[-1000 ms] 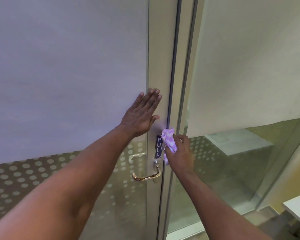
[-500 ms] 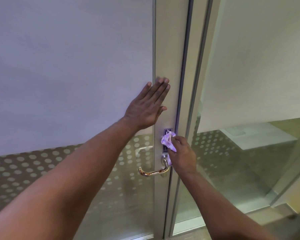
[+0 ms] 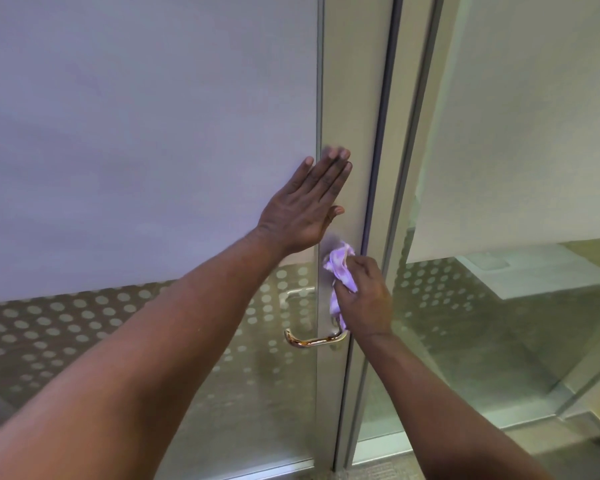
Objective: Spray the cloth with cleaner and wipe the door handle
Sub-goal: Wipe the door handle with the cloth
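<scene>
A brass lever door handle (image 3: 314,340) sticks out to the left from the pale metal door stile (image 3: 352,98). My right hand (image 3: 364,299) grips a crumpled purple-and-white cloth (image 3: 340,271) and presses it against the stile just above the handle, covering the small sign there. My left hand (image 3: 305,209) lies flat against the door above it, fingers straight and together, holding nothing. No cleaner bottle is in view.
The door's frosted glass (image 3: 146,133) has a dotted band lower down. To the right stands a fixed glass panel (image 3: 499,323) with a metal frame (image 3: 413,168), and a white surface is seen through it. Floor shows at the bottom right.
My right hand has slid the cloth up over the sign area. The view has shifted, so the door and handle sit further right and lower. My left hand stays flat on the door.
</scene>
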